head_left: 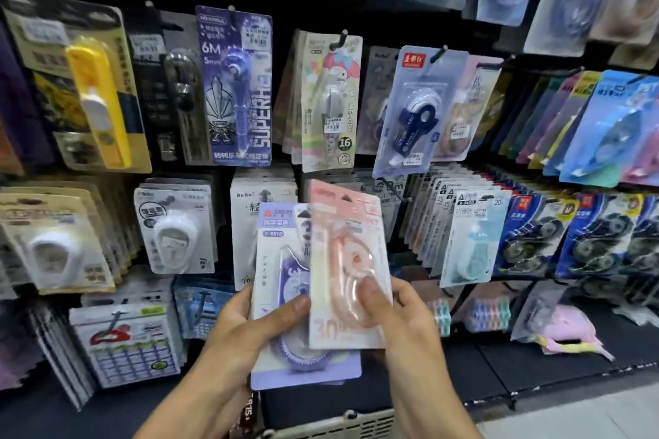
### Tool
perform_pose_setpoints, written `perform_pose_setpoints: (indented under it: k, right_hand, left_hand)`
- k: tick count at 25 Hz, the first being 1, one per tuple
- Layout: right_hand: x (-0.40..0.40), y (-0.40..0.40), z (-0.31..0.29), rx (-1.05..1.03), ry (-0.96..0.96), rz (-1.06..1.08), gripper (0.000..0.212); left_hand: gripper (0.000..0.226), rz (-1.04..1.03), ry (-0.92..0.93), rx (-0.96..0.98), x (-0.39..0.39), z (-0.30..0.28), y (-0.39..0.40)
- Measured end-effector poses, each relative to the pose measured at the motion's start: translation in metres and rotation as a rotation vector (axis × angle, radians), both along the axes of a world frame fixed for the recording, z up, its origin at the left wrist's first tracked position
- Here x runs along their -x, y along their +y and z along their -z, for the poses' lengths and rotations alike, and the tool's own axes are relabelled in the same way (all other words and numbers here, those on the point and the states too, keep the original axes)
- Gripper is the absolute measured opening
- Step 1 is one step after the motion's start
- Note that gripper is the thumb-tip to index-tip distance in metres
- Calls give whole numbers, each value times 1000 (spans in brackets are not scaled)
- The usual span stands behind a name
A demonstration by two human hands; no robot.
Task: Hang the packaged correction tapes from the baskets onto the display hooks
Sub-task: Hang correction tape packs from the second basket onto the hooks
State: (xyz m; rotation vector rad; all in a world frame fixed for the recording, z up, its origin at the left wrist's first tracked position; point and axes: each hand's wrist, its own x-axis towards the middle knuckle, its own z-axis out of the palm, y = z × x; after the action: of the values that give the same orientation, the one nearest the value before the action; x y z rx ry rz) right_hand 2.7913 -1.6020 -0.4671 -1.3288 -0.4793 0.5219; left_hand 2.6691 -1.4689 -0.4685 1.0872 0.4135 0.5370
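Both hands hold packaged correction tapes before the hook display wall.
Left hand [246, 328] grips purple pack [281, 296], thumb across its front; right hand [396, 317] pinches pink pack [342, 260], overlapping the purple one's right edge. Basket [342, 426] rim at bottom edge; contents mostly hidden. Display hooks [342, 37] carry hung packs.

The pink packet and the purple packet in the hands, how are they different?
The pink correction tape packet lies in front, overlapping the purple correction tape packet behind it. The right hand holds the pink one, thumb on its clear bubble; the left hand holds the purple one. The pink packet sits higher, the purple lower. Both are upright carded blister packs.
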Motion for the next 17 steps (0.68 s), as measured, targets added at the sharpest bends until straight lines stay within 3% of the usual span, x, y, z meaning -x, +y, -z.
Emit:
perform_pose_setpoints:
  k: [2,6,10,13,17]
  right_hand:
    - [-5,-1,-1,-34,100,15,51]
    - [-15,-12,-6,30,-22,109,36]
    - [-60,-26,-9,82,-25,303,28]
    - [-77,-26,0,115,-71,309,20]
    - [-91,-6,-6,99,-7,264,43]
  left_hand:
    - [59,3,-5,-39,2,1,-1]
    - [55,-73,17,-80,0,8,2]
    - [57,-124,-21,-149,-12,3,14]
    - [56,-112,-13,-193,-30,1,14]
    - [53,-132,-14,-163,-43,7,12]
